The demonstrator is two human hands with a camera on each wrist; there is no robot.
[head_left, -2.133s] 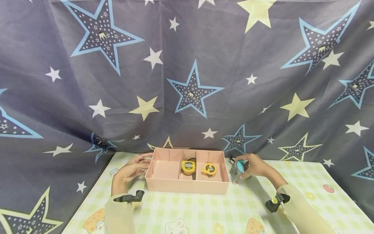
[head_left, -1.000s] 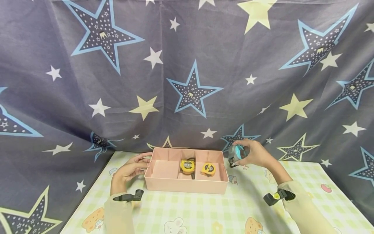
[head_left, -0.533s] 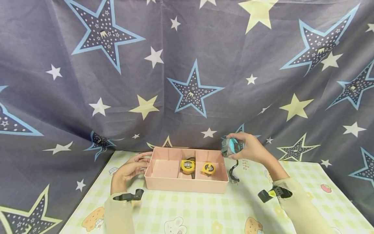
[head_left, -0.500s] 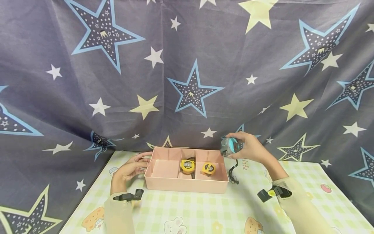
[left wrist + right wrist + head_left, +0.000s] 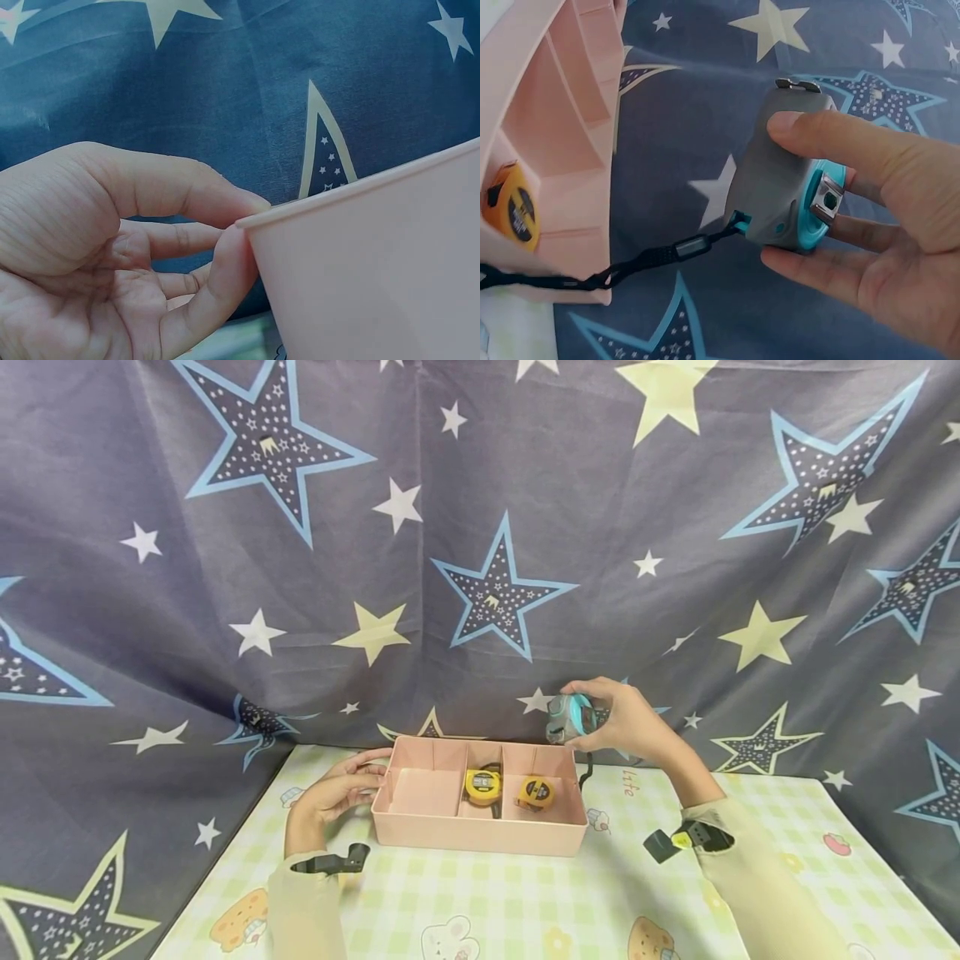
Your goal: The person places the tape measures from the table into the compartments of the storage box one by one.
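Observation:
My right hand (image 5: 630, 722) holds a grey and teal tape measure (image 5: 567, 718) above the right back rim of the pink box (image 5: 480, 837). In the right wrist view a finger lies across the grey case (image 5: 769, 172) and others support it from below. Its black wrist strap (image 5: 649, 259) trails over the box edge. My left hand (image 5: 337, 793) grips the box's left end, with fingertips at the rim corner (image 5: 259, 221). Inside the box, one yellow tape measure (image 5: 483, 783) sits in the narrow middle compartment and another (image 5: 536, 792) in the right one.
The left compartment (image 5: 427, 793) of the box shows a bare floor. Underneath is a green checked tablecloth (image 5: 517, 893) with cartoon prints. A dark star-patterned curtain (image 5: 465, 693) hangs close behind the box.
My right hand has lifted the grey and teal tape measure off the table and carried it up and left to the box's rim. The left hand stays at the box's left end.

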